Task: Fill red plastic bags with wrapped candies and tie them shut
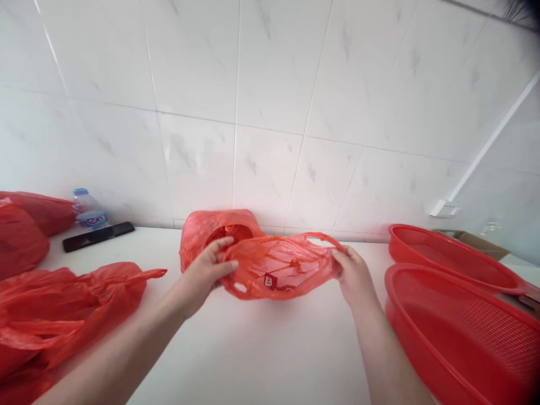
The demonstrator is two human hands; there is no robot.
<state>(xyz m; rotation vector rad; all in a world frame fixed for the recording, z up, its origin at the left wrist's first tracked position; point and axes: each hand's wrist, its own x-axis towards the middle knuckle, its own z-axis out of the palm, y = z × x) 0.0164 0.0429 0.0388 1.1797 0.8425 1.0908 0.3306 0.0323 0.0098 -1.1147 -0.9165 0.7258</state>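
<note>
Between my two hands a thin red plastic bag (280, 264) is stretched sideways, its mouth spread apart. My left hand (211, 264) pinches the bag's left rim between thumb and fingers. At the other side my right hand (350, 270) grips the right end near a handle loop. A small dark red label with white print shows inside the bag. Just behind my left hand stands another red plastic bag (200, 230), bulging, with its opening facing forward; what it contains is hard to make out.
Two red plastic baskets (455, 337) stand at the right, with a cardboard box (476, 243) behind. More red bags (71, 315) lie at the left. Near the wall are a black phone (99, 236) and a water bottle (89, 211). A socket (446, 208) sits on the tiled wall.
</note>
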